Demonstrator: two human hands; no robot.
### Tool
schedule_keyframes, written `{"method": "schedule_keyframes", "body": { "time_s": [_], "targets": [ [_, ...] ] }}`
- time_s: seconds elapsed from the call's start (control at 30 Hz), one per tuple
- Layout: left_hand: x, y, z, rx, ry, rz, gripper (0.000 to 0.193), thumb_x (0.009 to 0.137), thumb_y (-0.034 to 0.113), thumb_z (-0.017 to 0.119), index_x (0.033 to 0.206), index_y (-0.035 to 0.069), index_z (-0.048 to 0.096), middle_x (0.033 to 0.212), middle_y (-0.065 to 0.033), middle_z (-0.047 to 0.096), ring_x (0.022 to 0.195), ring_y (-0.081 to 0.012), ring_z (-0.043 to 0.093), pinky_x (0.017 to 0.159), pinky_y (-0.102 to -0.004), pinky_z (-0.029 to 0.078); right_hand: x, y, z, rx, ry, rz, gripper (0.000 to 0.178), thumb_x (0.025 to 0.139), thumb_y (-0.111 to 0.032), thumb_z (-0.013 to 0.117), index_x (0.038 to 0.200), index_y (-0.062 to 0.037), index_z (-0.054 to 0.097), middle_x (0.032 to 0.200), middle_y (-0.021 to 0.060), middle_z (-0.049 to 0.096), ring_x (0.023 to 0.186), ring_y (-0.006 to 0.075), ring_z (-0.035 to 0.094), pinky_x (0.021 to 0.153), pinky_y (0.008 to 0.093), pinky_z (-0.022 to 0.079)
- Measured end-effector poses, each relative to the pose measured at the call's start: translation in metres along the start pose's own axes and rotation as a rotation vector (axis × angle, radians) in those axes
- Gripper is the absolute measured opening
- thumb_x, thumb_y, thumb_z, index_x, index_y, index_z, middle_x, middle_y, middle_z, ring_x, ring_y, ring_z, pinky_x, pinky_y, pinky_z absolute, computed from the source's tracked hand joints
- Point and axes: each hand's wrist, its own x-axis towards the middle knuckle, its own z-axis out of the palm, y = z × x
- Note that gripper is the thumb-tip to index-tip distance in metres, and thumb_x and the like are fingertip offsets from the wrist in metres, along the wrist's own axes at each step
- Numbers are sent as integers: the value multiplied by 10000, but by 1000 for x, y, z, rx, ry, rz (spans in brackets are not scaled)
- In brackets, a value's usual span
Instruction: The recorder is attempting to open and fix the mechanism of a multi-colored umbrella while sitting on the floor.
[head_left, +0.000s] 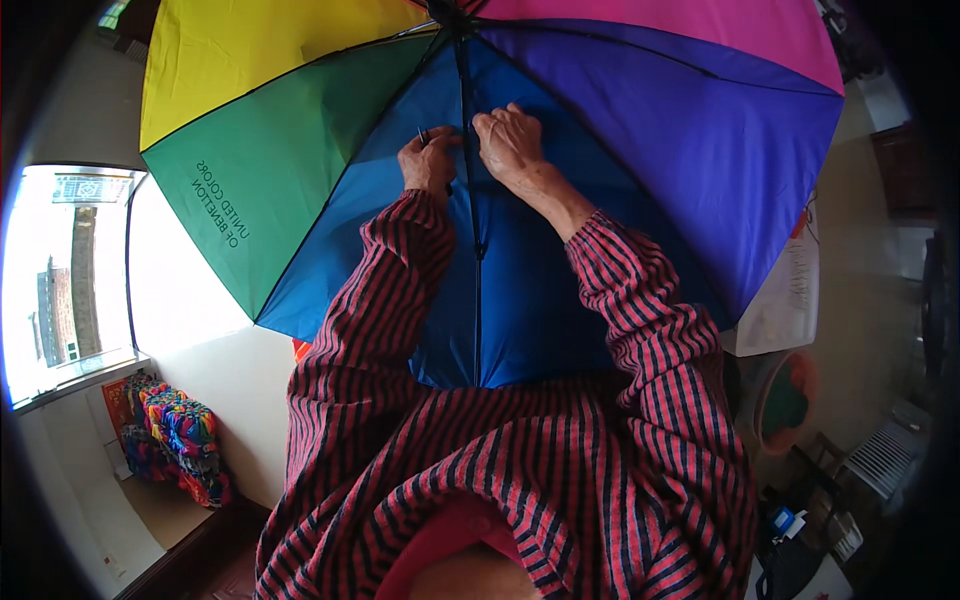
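An open umbrella [540, 300] with yellow, green, blue, purple and pink panels fills the upper view, its inner side and dark ribs toward me. One thin black rib [479, 320] runs down the middle of the blue panel. My left hand [430, 162] is closed close to the left of this rib. A small dark thing [423, 137] pokes up from its fingers; its kind is too small to tell. Just right of the rib, my right hand [509, 143] has its fingers curled in a pinch. Whatever they hold, if anything, is hidden. The ribs meet at the dark hub [450, 12].
A bright window [70, 270] is at the left, with a bundle of multicoloured knitted or braided material [180, 430] below it. On the right are a white container [780, 310], a round tub [785, 400] and a slatted white rack or seat [885, 455].
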Motion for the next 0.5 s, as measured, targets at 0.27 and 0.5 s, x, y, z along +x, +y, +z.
{"method": "schedule_keyframes", "body": {
  "time_s": [0.27, 0.5],
  "targets": [
    [2, 4, 6, -23, -9, -57, 141, 788, 95, 613, 900, 23, 662, 610, -17, 558, 413, -97, 399, 380, -239, 290, 13, 15, 5, 119, -14, -151, 63, 745, -96, 554, 710, -67, 598, 733, 126, 624, 783, 314, 604, 669, 416, 497],
    [7, 1, 10, 59, 15, -67, 107, 786, 97, 616, 853, 20, 651, 571, -12, 496, 423, -112, 404, 383, -258, 282, 9, 19, -1, 196, 80, -192, 16, 742, -64, 561, 732, -60, 574, 749, 126, 595, 751, 317, 600, 674, 414, 492]
  ]
}}
